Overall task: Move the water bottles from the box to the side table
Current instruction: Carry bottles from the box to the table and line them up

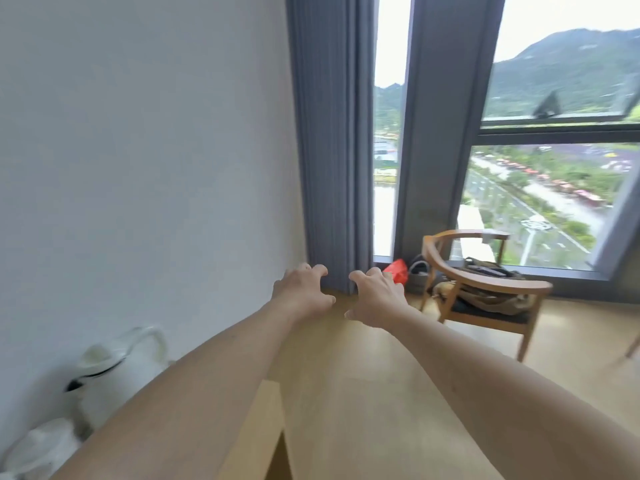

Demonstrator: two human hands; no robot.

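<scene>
No water bottles and no box are being shown in the head view, so their place cannot be told; they are presumably lying outside the frame. Both arms are being held out forward at about the same height. The left hand (302, 289) is being kept empty, its fingers loosely curled and spread, with nothing pinched or gripped; the right hand (375, 295) is being held the same way, close beside it but apart, and it too is carrying nothing. A pale wooden surface (258, 427) is being glimpsed under the forearms, and it may be the side table, though that cannot be settled. To the left, white objects (114, 368) are being blurred against the wall, too unclear to name. Beyond the hands a grey curtain (329, 140) is hanging by a large window (554, 188), with a wooden chair (485, 289) bearing a bag, and something red (396, 270) on the floor. The step in hand is judged to be a reach with empty hands. Next, the box is to be found and a bottle is to be gripped.
</scene>
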